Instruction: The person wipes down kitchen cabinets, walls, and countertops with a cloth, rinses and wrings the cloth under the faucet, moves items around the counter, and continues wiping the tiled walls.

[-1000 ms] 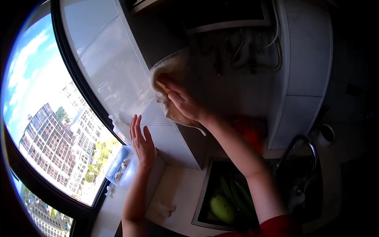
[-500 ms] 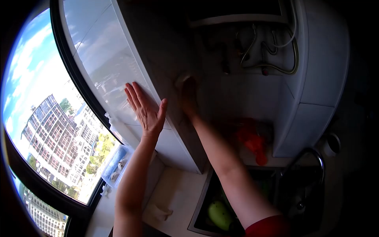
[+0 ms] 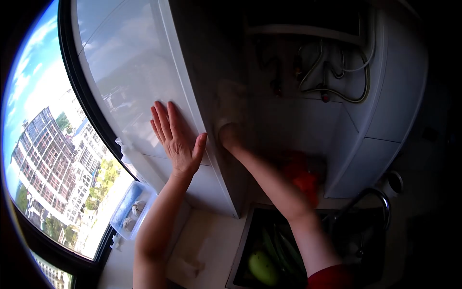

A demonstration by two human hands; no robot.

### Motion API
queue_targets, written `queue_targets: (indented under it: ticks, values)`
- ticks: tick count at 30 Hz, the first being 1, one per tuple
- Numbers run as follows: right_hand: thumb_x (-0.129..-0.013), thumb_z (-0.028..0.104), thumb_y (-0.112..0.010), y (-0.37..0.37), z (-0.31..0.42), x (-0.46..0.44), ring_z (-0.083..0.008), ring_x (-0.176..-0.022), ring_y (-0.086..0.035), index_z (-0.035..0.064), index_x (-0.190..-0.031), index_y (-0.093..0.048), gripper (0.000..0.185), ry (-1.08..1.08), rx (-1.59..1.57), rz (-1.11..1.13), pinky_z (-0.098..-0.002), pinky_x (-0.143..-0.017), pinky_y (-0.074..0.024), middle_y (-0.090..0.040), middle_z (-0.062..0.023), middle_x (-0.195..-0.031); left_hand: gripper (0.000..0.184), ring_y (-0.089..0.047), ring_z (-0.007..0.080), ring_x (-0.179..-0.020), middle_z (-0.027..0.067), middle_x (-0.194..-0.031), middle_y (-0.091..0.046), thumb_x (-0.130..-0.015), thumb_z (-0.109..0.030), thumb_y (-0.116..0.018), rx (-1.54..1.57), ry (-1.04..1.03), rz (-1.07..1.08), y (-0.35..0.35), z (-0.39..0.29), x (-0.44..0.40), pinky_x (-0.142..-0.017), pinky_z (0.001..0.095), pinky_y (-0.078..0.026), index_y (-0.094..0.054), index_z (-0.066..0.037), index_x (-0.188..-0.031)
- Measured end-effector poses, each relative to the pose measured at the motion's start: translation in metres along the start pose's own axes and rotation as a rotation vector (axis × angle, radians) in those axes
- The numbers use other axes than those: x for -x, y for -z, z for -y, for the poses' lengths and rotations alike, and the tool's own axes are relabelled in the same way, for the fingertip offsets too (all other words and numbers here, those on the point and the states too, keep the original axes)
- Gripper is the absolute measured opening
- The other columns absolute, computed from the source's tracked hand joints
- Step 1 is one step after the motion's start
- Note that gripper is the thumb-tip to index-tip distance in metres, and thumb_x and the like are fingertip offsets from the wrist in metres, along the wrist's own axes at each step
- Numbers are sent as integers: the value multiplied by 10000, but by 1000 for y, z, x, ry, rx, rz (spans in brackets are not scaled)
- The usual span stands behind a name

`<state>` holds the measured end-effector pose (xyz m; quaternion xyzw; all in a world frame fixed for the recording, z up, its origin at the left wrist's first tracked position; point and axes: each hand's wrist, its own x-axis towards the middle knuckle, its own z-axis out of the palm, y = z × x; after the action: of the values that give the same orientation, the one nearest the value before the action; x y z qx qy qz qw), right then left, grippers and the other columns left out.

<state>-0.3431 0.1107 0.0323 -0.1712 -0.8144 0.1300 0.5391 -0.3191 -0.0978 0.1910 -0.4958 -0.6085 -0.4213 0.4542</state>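
My left hand (image 3: 175, 139) lies flat, fingers stretched out, against the glossy tiled face of a wall column (image 3: 137, 62). Around the corner, on the column's shaded side, my right hand (image 3: 230, 136) reaches up close to the surface. Its fingers are lost in blur and darkness. A pale, cloth-like patch (image 3: 232, 98) shows where they would be; whether the hand grips it or presses on it cannot be made out.
A window is at left, beside a clear plastic box (image 3: 134, 210) and a white bottle (image 3: 132, 156). Below, a dark sink (image 3: 240, 260) with a curved faucet (image 3: 378, 192) holds green vegetables (image 3: 263, 267). An orange-red bag (image 3: 304, 180) lies behind; hoses (image 3: 356, 98) hang above.
My right hand has shifted down along the column's shaded side, and the pale patch now shows above it. My left hand stays flat on the tile. The view has shifted slightly.
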Motion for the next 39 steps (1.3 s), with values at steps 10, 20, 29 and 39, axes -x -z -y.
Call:
queue_targets:
  ticks: [10, 20, 29, 39]
  values:
    - [-892, 191, -403, 102, -1, -219, -290, -1194, -438, 8, -1205, -500, 376, 197, 89, -283, -355, -1004, -341, -487, -187, -1247, 1011, -81, 404, -1374, 259, -1467, -136, -751, -755, -389, -33, -97, -78, -25, 30, 9, -1087, 528, -24, -236, -2, -1408]
    - [-889, 202, -406, 7, -126, -70, -293, -1174, -454, 10, -1207, -501, 383, -8, 142, -266, -357, -992, -351, -504, -185, -1227, 1002, -131, 351, -1377, 193, -1478, -161, -766, -784, -257, -70, -168, -151, -40, 44, 10, -1096, 516, -118, -186, -33, -1425]
    - [-887, 212, -408, -47, -109, 195, -296, -1155, -469, 12, -1208, -501, 389, -457, 148, 140, -359, -981, -360, -519, -183, -1210, 984, -154, 400, -1359, 262, -1446, -196, -781, -730, -343, -18, -175, -183, -40, 36, 8, -1091, 523, -84, -250, 38, -1390]
    - [-885, 223, -411, -33, -47, 271, -299, -1135, -486, 15, -1210, -502, 397, -514, 190, 393, -361, -968, -370, -535, -181, -1190, 970, -158, 362, -1364, 224, -1455, -181, -807, -734, -279, -24, -155, -178, -43, 34, 11, -1088, 502, -147, -201, 29, -1402]
